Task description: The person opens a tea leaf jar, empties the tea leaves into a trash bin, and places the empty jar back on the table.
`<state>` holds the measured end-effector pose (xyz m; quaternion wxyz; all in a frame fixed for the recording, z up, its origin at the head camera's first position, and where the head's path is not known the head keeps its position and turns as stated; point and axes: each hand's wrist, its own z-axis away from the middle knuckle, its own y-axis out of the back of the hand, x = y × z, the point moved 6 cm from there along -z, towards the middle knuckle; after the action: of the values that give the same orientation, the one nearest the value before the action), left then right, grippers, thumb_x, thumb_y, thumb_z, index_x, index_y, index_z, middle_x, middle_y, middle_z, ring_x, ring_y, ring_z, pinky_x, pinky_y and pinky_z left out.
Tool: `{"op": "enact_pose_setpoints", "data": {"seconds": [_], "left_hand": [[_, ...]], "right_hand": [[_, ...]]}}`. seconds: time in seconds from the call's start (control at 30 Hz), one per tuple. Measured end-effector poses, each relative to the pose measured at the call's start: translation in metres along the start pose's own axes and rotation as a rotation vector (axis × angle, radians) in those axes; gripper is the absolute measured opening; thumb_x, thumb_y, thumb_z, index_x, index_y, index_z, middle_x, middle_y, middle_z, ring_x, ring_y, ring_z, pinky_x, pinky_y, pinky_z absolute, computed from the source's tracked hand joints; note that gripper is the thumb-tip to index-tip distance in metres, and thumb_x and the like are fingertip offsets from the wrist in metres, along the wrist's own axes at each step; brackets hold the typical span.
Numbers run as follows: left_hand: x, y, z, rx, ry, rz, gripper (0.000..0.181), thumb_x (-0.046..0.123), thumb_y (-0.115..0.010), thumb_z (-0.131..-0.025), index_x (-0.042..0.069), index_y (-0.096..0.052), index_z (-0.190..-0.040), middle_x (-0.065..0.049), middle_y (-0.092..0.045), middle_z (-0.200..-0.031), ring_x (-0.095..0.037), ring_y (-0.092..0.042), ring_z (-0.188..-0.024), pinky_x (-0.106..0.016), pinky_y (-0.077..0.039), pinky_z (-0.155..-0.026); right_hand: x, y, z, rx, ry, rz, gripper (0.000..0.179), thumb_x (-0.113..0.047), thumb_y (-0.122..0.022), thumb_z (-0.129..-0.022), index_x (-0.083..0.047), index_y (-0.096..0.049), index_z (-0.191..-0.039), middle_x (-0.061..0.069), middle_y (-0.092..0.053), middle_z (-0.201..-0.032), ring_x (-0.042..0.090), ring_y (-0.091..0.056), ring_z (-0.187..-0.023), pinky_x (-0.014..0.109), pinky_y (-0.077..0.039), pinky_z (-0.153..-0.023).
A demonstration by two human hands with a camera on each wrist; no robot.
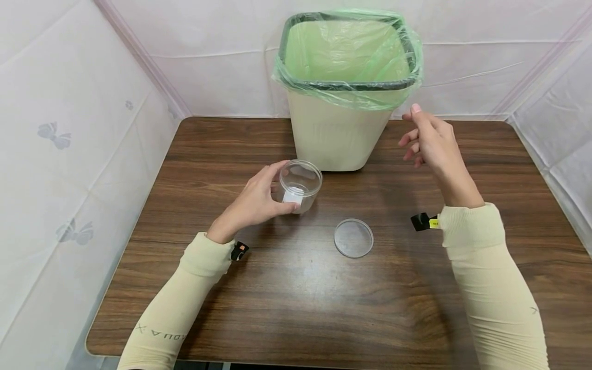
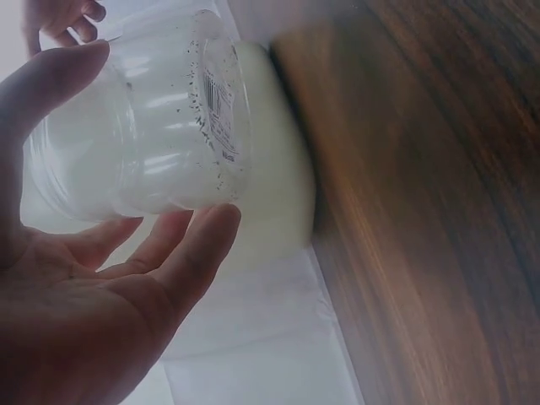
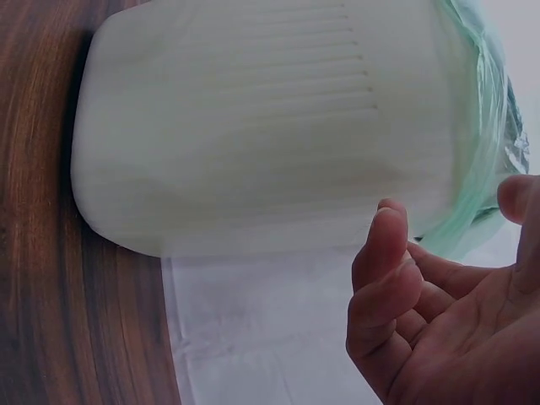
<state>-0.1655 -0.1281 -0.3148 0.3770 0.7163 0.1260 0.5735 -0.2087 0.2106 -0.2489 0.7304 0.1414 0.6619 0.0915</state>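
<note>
My left hand (image 1: 256,198) grips a clear plastic jar (image 1: 311,198) from its left side, thumb in front and fingers behind. The jar's mouth faces up without a lid. Dark specks and a barcode label (image 2: 221,114) show near its base in the left wrist view. Flat on the table to the right of the jar lies a clear round lid (image 1: 353,238). My right hand (image 1: 435,144) is raised beside the bin's right side, its fingers loosely bent with nothing between them. In the right wrist view the bin (image 3: 253,126) stands beyond those fingers.
A cream trash bin (image 1: 339,133) with a green liner bag (image 1: 347,95) folded over its dark rim stands at the back of the wooden table (image 1: 277,308). White sheeting (image 1: 222,82) hangs behind and on both sides.
</note>
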Motion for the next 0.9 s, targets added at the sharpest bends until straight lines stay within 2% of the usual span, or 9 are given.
{"op": "enact_pose_setpoints", "data": {"seconds": [0.17, 0.43, 0.63, 0.9], "left_hand": [[-0.005, -0.003, -0.001, -0.017, 0.037, -0.031, 0.093, 0.03, -0.088, -0.075, 0.012, -0.039, -0.153, -0.01, -0.052, -0.14, -0.029, -0.064, -0.11, -0.042, -0.052, -0.092], [-0.01, -0.008, -0.001, -0.042, 0.052, -0.094, 0.093, 0.033, -0.088, -0.075, 0.009, -0.041, -0.151, -0.011, -0.059, -0.13, -0.026, -0.063, -0.104, -0.043, -0.05, -0.09], [-0.014, -0.012, 0.0, -0.073, 0.098, -0.061, 0.095, 0.032, -0.089, -0.075, 0.009, -0.037, -0.152, -0.014, -0.059, -0.126, -0.025, -0.064, -0.099, -0.041, -0.051, -0.088], [-0.019, -0.016, 0.001, -0.096, 0.097, -0.047, 0.094, 0.027, -0.089, -0.076, 0.008, -0.035, -0.151, -0.017, -0.059, -0.126, -0.029, -0.062, -0.1, -0.042, -0.05, -0.087]], "right_hand": [[0.001, -0.001, 0.001, 0.001, 0.002, -0.005, 0.069, -0.061, -0.043, -0.1, -0.007, -0.055, -0.142, -0.001, -0.067, -0.076, 0.015, -0.06, -0.054, 0.026, -0.045, -0.044], [0.005, -0.002, 0.003, 0.004, 0.01, 0.004, 0.067, -0.061, -0.043, -0.1, -0.01, -0.056, -0.14, -0.001, -0.067, -0.077, 0.014, -0.06, -0.054, 0.026, -0.045, -0.045], [0.006, -0.002, 0.003, 0.009, 0.014, 0.002, 0.063, -0.061, -0.044, -0.1, -0.011, -0.058, -0.137, -0.001, -0.067, -0.076, 0.014, -0.06, -0.053, 0.026, -0.045, -0.043], [0.009, -0.005, 0.004, 0.005, 0.029, 0.004, 0.063, -0.06, -0.045, -0.1, -0.011, -0.059, -0.135, -0.002, -0.067, -0.076, 0.014, -0.06, -0.053, 0.026, -0.045, -0.044]]}}
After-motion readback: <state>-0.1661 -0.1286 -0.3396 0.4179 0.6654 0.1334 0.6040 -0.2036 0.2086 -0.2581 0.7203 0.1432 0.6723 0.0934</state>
